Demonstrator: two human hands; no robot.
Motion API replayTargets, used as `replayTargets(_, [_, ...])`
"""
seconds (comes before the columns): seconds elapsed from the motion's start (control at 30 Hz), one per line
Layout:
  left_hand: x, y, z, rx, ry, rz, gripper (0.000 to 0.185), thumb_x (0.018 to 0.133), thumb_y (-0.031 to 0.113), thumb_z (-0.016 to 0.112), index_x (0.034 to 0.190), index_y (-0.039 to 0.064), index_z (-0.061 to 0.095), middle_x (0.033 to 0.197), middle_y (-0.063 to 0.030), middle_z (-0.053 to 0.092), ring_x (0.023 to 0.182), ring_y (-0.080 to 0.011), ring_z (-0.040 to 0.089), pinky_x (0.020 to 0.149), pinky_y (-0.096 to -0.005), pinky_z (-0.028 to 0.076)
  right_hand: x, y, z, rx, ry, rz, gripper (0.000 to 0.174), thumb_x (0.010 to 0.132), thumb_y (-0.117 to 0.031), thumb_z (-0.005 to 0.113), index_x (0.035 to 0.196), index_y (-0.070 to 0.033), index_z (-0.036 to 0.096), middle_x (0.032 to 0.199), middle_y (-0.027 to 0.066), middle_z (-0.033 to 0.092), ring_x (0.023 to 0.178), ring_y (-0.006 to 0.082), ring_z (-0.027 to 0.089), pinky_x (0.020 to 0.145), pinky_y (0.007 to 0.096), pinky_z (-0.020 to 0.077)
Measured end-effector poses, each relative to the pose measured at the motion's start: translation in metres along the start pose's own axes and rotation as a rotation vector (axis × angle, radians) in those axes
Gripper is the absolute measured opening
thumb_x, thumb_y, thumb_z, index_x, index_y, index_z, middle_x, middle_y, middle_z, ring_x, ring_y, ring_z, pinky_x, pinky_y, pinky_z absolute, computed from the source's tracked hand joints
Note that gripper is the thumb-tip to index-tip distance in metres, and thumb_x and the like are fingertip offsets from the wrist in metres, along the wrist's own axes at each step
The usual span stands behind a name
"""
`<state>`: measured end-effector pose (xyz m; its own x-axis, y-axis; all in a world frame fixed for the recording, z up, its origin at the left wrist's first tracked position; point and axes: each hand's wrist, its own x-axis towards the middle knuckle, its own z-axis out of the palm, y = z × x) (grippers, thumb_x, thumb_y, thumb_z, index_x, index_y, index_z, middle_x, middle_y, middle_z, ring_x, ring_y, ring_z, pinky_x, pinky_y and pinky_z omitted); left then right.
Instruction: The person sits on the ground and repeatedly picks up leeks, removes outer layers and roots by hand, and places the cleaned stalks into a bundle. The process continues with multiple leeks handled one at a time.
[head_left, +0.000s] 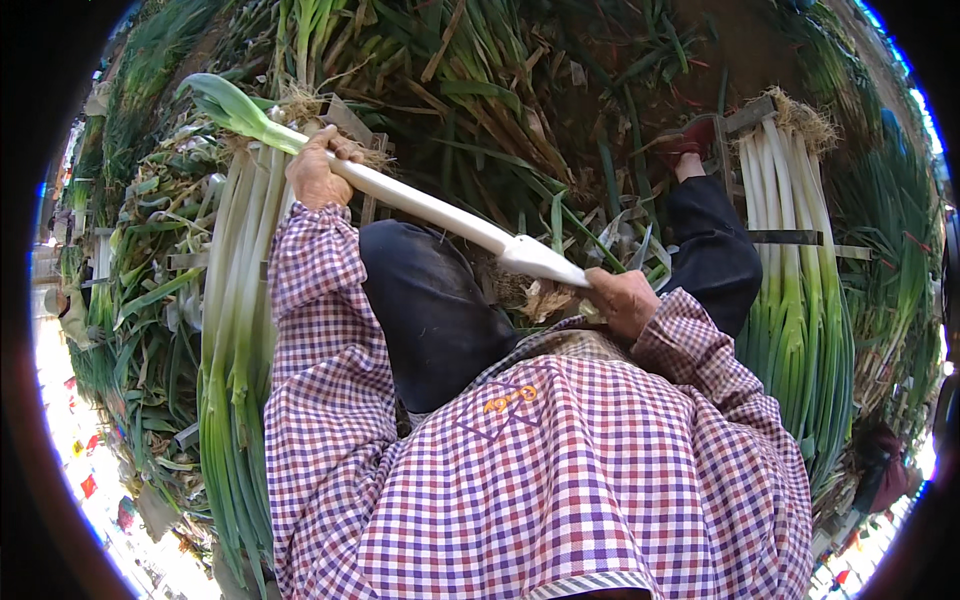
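A long white Welsh onion stalk (427, 202) lies slantwise across the view, with its green top at upper left. My left hand (322, 169) is closed around it just below the green part. At its lower right end, my right hand (624, 298) holds the tip of a wider white section, which may be a loosened outer layer. Beside my left arm lies a row of long onions (240, 277), roots away from me. Another row of onions (787, 217) lies past my right arm, its roots also at the far end.
Wooden frames (750, 116) support the onion rows. Heaps of green leaves and dry husks (480, 97) cover the ground ahead, and more discarded leaves (161, 322) lie at far left. My bent knee (435, 300) is between my arms. A person (885, 469) is partly visible at lower right.
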<state>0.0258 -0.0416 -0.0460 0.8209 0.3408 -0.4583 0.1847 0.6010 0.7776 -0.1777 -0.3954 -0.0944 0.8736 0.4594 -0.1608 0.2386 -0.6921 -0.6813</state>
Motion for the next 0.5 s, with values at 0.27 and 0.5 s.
replayTargets(0.27, [0.010, 0.052, -0.037, -0.053, 0.155, 0.255, 0.005, 0.086, 0.001, 0.053, 0.091, 0.001, 0.051, 0.060, -0.0028, 0.046, 0.047, -0.0106, 0.041, 0.048, -0.0261, 0.040, -0.046, 0.083, 0.025, -0.143, -0.027, 0.365, 0.022, 0.084, -0.018, 0.055, 0.104, -0.008, 0.052, 0.084, 0.0206, 0.063, 0.077, 0.0355, 0.063, 0.068, 0.0440, 0.0493])
replayTargets(0.5, [0.003, 0.054, -0.053, -0.140, 0.038, 0.296, 0.014, 0.085, 0.003, 0.047, 0.073, 0.007, 0.041, 0.058, -0.0003, 0.038, 0.050, -0.0121, 0.037, 0.053, -0.0293, 0.039, 0.006, 0.093, 0.009, -0.496, -0.417, 0.522, 0.040, 0.087, -0.026, 0.052, 0.121, -0.006, 0.046, 0.112, 0.0215, 0.058, 0.106, 0.0345, 0.055, 0.088, 0.0444, 0.0415])
